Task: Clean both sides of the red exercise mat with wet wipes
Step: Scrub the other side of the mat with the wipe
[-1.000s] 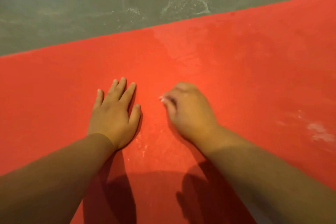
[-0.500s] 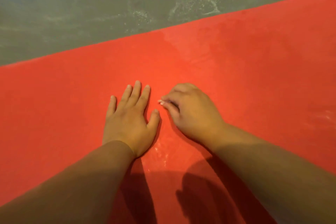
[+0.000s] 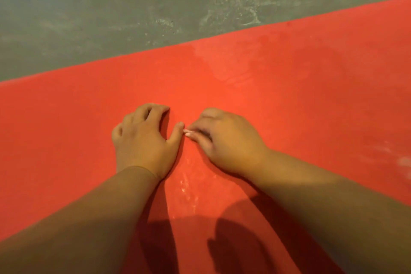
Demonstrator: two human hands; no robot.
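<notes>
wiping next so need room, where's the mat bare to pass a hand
Bare mat stretches left of the left hand up to the floor edge, and right of the right hand toward the far edge. Crowded only between the hands, where the left thumb nearly meets the wipe pinched by the right hand.

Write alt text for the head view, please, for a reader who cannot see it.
A right hand pinches a small wipe on a red mat, beside the left hand, whose curled fingers rest on it. Wet streaks shine nearby; grey floor lies beyond.
</notes>
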